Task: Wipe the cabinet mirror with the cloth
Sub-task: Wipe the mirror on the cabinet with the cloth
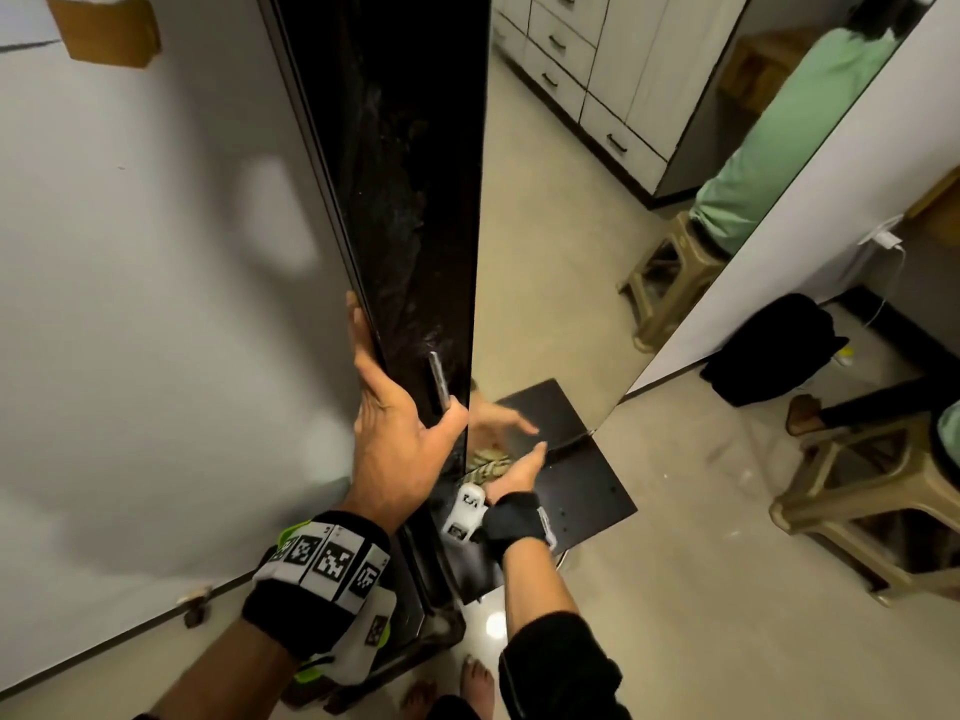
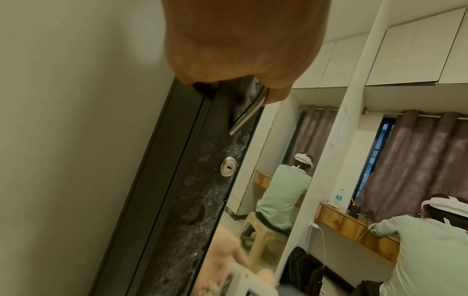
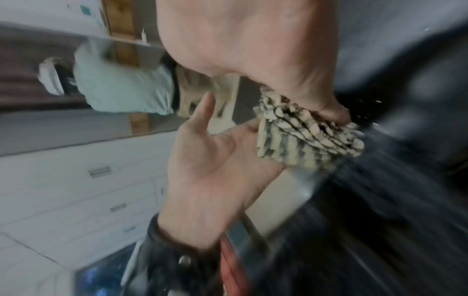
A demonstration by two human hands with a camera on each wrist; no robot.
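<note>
A striped cream-and-dark cloth (image 3: 303, 136), bunched, is pressed against the lower part of the cabinet mirror (image 1: 545, 252) under the right hand (image 1: 514, 478). The tall, narrow mirror is set upright in the door (image 1: 415, 226) gripped by the left hand (image 1: 395, 423).

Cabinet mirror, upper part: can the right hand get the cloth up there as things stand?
Probably yes. The right hand presses the cloth low on the mirror, nothing stands before its upper part, and the left hand holds the door edge off to one side.
</note>
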